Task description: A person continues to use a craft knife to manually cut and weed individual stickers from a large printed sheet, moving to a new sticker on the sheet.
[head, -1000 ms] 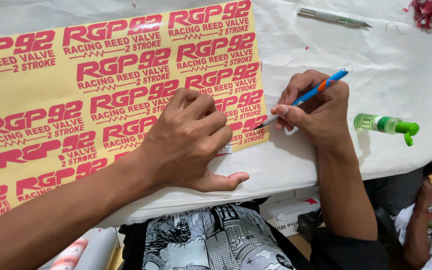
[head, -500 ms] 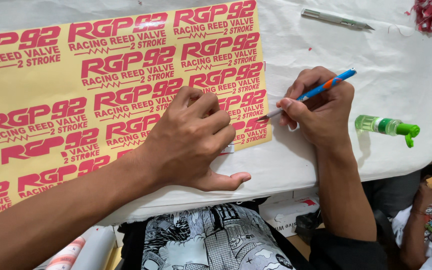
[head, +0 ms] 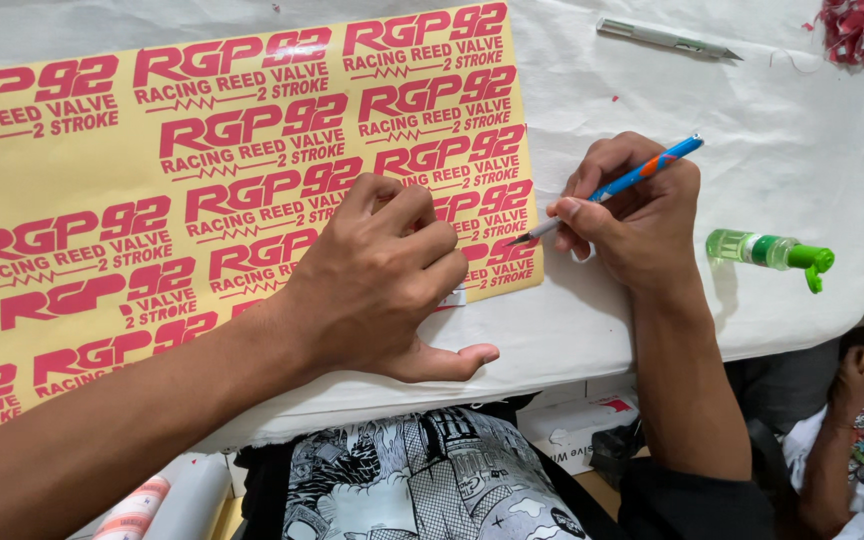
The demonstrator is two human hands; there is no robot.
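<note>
A yellow sticker sheet (head: pixel 232 190) is being pressed flat by the left hand (head: pixel 377 285) while a blue craft knife (head: pixel 612 188) is being gripped by the right hand (head: pixel 642 225).

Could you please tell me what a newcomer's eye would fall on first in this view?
First, the big yellow sheet of red lettered stickers covering the left half of the white table. Next, the two hands at its lower right corner: the left hand presses the sheet flat, while the right hand holds a blue and orange craft knife with its tip at the sheet's edge. A small green bottle lies on its side to the right.
</note>
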